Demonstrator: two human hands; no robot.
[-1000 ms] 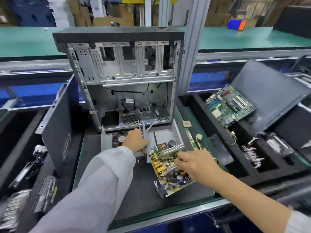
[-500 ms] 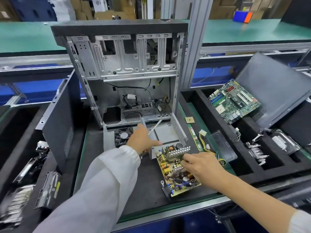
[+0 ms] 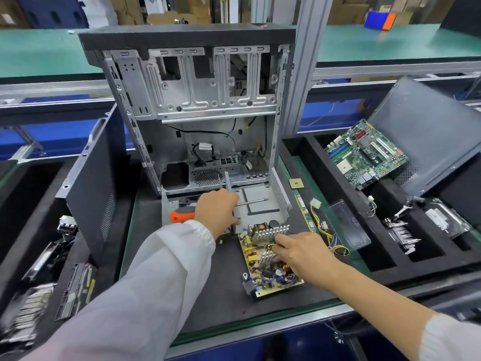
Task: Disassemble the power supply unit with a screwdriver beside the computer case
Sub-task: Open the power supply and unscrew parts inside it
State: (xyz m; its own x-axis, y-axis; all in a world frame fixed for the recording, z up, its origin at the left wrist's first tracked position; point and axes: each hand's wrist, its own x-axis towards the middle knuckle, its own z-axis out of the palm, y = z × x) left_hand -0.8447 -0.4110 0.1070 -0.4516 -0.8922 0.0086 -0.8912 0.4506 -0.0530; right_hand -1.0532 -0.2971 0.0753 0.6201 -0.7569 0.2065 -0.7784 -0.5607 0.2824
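In front of the computer case (image 3: pixel 197 105), left hand (image 3: pixel 217 211) gripping the screwdriver (image 3: pixel 182 213), right hand (image 3: pixel 303 252) pinching the circuit board (image 3: pixel 263 256). Could snag the yellow wires (image 3: pixel 335 247) if lifted fast.

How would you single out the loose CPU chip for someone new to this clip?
Start at the open computer case standing mid-bench. On the green mat strip just right of its base lies the CPU chip, a small tan square. Unlike the long memory stick nearer the camera, it is square.

The left hand (image 3: pixel 217 209) grips a screwdriver (image 3: pixel 182 214) over the metal housing (image 3: pixel 263 201); the right hand (image 3: pixel 304 252) holds the circuit board (image 3: pixel 260 259) near the mat's front edge.
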